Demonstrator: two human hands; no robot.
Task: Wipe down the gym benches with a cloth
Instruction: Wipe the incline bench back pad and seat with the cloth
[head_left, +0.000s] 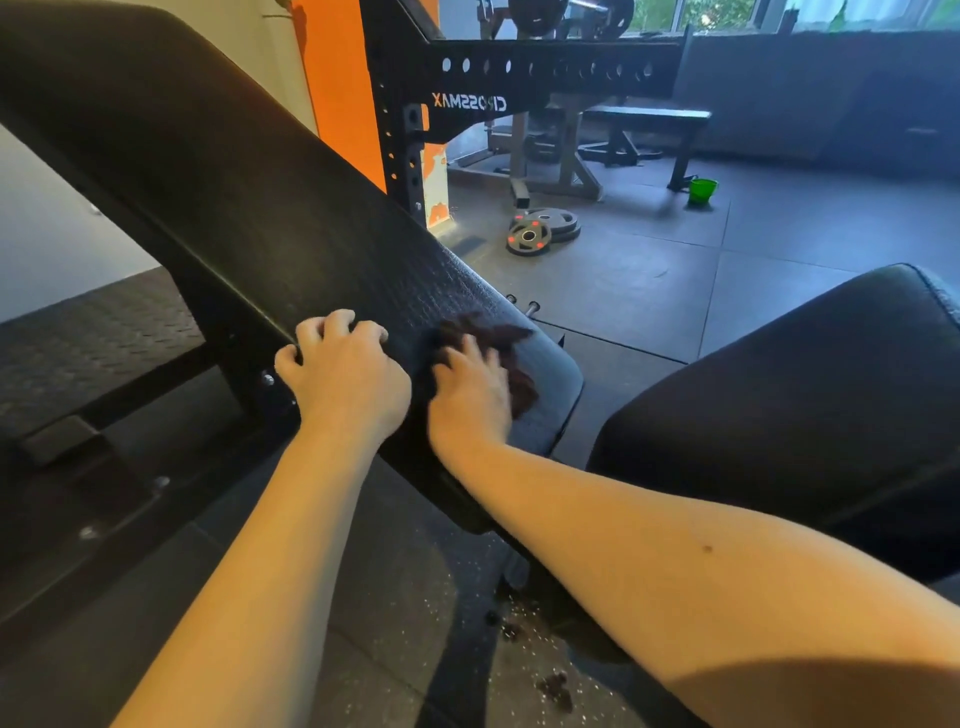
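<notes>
Cloth (491, 332), dark and bunched, lies on the lower end of the slanted back pad (234, 197), near its rounded bottom edge, pinned there under the right hand (470, 395). That hand looks laid flat over it, fingers spread and fairly straight, pressing down rather than gripping. Blur around the fingers makes the exact hold hard to read, and it suggests a wiping stroke under way. The left hand (345, 374) sits just beside it at the pad's near side, fingers curled over the edge and the thumb tucked below. That is probably a brace, so the pad does not rock and the body has something to lean on while the other arm pushes.

A second dark cushion, the seat pad (805, 405), rises at the right, well apart from both hands. A flat bench (649, 115) stands far back beyond the black rack (519, 73), with weight plates (543, 231) and a green bucket (702, 191) on the rubber floor. Judging by where the cloth is, the wipe has reached the bottom of this pad, and the seat and the far bench likely remain
</notes>
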